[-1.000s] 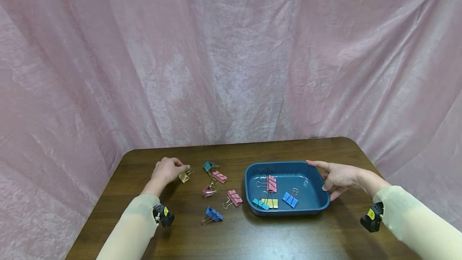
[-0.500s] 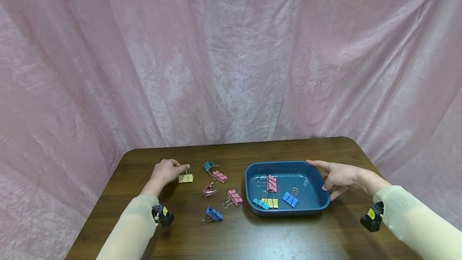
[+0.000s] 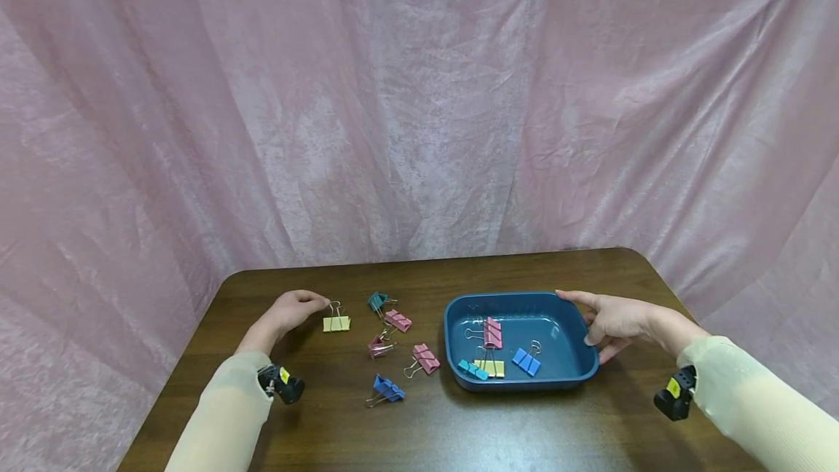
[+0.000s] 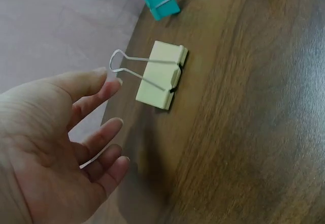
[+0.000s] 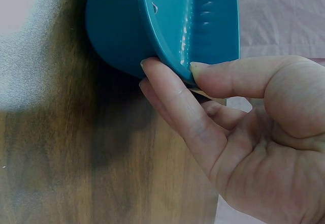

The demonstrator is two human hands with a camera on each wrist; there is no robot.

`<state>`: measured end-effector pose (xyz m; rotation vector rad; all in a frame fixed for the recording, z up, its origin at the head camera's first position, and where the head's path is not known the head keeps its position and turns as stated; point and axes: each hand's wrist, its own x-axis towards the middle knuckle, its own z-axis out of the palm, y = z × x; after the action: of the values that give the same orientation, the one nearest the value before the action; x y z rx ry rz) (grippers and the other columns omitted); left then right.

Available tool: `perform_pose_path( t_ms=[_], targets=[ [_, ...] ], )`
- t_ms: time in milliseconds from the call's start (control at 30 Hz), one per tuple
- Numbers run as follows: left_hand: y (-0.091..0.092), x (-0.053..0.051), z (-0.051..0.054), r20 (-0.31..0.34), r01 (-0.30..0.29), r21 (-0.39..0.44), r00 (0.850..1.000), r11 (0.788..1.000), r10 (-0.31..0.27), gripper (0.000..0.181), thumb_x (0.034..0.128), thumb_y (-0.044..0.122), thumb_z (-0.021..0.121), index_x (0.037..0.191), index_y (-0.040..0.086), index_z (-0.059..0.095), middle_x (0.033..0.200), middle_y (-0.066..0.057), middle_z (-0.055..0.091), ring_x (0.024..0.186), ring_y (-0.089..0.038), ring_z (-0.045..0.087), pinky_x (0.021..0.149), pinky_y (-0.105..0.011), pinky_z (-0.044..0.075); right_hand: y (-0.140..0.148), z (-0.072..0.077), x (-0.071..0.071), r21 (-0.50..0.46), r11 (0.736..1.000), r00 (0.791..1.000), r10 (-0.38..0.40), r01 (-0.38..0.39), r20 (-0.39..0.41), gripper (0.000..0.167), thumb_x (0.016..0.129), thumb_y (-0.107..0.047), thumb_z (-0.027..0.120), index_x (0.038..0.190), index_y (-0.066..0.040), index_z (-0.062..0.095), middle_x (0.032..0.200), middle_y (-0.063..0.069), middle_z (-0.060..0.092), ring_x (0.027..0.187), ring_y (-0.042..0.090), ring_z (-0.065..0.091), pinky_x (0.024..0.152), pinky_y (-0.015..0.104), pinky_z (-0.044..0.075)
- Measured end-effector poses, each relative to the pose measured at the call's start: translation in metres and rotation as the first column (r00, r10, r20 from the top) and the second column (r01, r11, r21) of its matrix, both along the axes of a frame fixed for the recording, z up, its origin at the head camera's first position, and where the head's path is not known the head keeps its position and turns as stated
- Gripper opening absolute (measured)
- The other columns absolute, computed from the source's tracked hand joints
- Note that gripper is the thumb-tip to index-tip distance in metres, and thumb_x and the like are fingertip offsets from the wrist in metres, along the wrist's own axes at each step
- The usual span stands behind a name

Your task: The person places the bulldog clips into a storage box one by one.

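Observation:
A yellow binder clip (image 3: 336,324) rests on the table at the left, its wire handles toward the back. Just left of it is the left hand (image 3: 291,312); in the left wrist view that hand (image 4: 66,137) has its fingers loosely bent, and the thumb tip is beside the handle of the yellow clip (image 4: 161,74), gripping nothing. The right hand (image 3: 619,323) pinches the right end of a blue tray (image 3: 518,385). Seen from the right wrist, the right hand (image 5: 238,127) has its thumb inside the rim of the tray (image 5: 119,26) and fingers against the outer wall.
Between the left hand and tray lie a teal clip (image 3: 377,302), pink clips (image 3: 426,359) and a blue clip (image 3: 389,389). Inside the tray are a pink clip (image 3: 493,333), a blue clip (image 3: 526,362), a teal clip (image 3: 473,369) and a yellow clip (image 3: 496,368). A pink curtain (image 3: 419,108) hangs behind.
The yellow clip has turned from tilted to facing forward, and the left hand has let go of it and moved slightly left. The right hand and tray have barely moved.

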<state>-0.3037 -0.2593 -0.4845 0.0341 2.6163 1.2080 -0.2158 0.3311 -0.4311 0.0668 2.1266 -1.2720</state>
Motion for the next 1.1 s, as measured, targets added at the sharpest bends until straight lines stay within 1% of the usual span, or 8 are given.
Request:
perform_pose_path(
  t_ms=[100, 200, 300, 467, 767, 867, 1000, 1100],
  targets=[
    [-0.001, 0.001, 0.0, -0.004, 0.003, -0.004, 1.0, 1.0, -0.003, 0.035, 0.1027, 0.028, 0.063, 0.121, 0.0, 0.071, 0.125, -0.018, 0.067, 0.126, -0.04, 0.054, 0.107, -0.057, 0.04, 0.0, 0.0, 0.001, -0.01, 1.0, 1.0, -0.001, 0.001, 0.003, 0.104, 0.08, 0.019, 0.063, 0.165, -0.018, 0.017, 0.141, 0.035, 0.048, 0.095, 0.036, 0.069, 0.067, 0.049, 0.061],
    [0.0, 0.002, 0.001, -0.024, 0.013, -0.007, 1.0, 1.0, -0.013, 0.034, 0.1025, 0.027, 0.063, 0.118, -0.002, 0.071, 0.121, -0.018, 0.068, 0.121, -0.04, 0.057, 0.103, -0.057, 0.042, 0.0, 0.001, 0.001, -0.012, 1.0, 1.0, -0.003, 0.003, 0.005, 0.104, 0.08, 0.02, 0.062, 0.165, -0.018, 0.017, 0.142, 0.035, 0.047, 0.095, 0.037, 0.069, 0.067, 0.049, 0.061],
    [0.002, 0.003, 0.002, -0.035, 0.0, -0.006, 0.999, 1.0, -0.001, 0.031, 0.1015, 0.025, 0.065, 0.115, -0.001, 0.072, 0.119, -0.017, 0.069, 0.119, -0.038, 0.058, 0.102, -0.054, 0.043, 0.0, 0.001, 0.002, -0.009, 1.0, 1.0, 0.001, -0.001, 0.003, 0.103, 0.08, 0.019, 0.063, 0.165, -0.018, 0.017, 0.141, 0.035, 0.047, 0.095, 0.036, 0.069, 0.067, 0.049, 0.061],
    [0.005, 0.003, 0.001, -0.042, -0.007, -0.015, 0.999, 1.0, 0.007, 0.029, 0.1002, 0.027, 0.067, 0.112, 0.001, 0.074, 0.12, -0.017, 0.068, 0.119, -0.038, 0.058, 0.101, -0.054, 0.043, 0.0, 0.0, 0.001, 0.002, 1.0, 1.0, -0.003, 0.003, 0.001, 0.103, 0.08, 0.018, 0.064, 0.165, -0.019, 0.018, 0.137, 0.032, 0.05, 0.093, 0.036, 0.069, 0.067, 0.049, 0.061],
    [0.007, -0.001, -0.006, -0.058, -0.017, -0.018, 0.998, 1.0, 0.016, 0.027, 0.0985, 0.026, 0.069, 0.109, 0.001, 0.074, 0.117, -0.015, 0.069, 0.116, -0.034, 0.058, 0.1, -0.051, 0.043, -0.001, 0.0, 0.0, 0.006, 1.0, 1.0, -0.007, 0.007, 0.001, 0.103, 0.08, 0.018, 0.064, 0.164, -0.019, 0.018, 0.135, 0.031, 0.051, 0.091, 0.036, 0.069, 0.066, 0.048, 0.061],
    [0.008, -0.001, -0.007, -0.047, -0.024, -0.011, 0.999, 1.0, 0.024, 0.027, 0.0984, 0.026, 0.069, 0.109, 0.002, 0.074, 0.118, -0.015, 0.068, 0.117, -0.034, 0.057, 0.101, -0.05, 0.042, -0.001, 0.0, 0.0, 0.014, 1.0, 1.0, -0.002, 0.002, -0.006, 0.103, 0.08, 0.018, 0.064, 0.164, -0.018, 0.018, 0.135, 0.031, 0.051, 0.091, 0.036, 0.069, 0.066, 0.048, 0.061],
    [0.009, -0.001, -0.007, -0.037, -0.02, -0.005, 0.999, 1.0, 0.02, 0.027, 0.0991, 0.026, 0.069, 0.11, 0.003, 0.074, 0.119, -0.015, 0.068, 0.117, -0.034, 0.057, 0.1, -0.05, 0.043, -0.001, -0.001, 0.0, 0.015, 1.0, 1.0, -0.002, 0.002, -0.008, 0.103, 0.08, 0.018, 0.064, 0.164, -0.018, 0.018, 0.134, 0.03, 0.052, 0.091, 0.036, 0.069, 0.066, 0.048, 0.061],
    [0.01, 0.0, -0.007, -0.041, -0.009, -0.006, 0.999, 1.0, 0.009, 0.026, 0.0994, 0.026, 0.069, 0.11, 0.002, 0.074, 0.118, -0.015, 0.068, 0.117, -0.034, 0.057, 0.1, -0.051, 0.044, -0.001, -0.001, 0.0, 0.011, 1.0, 1.0, -0.002, 0.002, -0.007, 0.103, 0.08, 0.018, 0.064, 0.164, -0.018, 0.018, 0.136, 0.032, 0.051, 0.092, 0.036, 0.069, 0.067, 0.049, 0.061]
  ],
)
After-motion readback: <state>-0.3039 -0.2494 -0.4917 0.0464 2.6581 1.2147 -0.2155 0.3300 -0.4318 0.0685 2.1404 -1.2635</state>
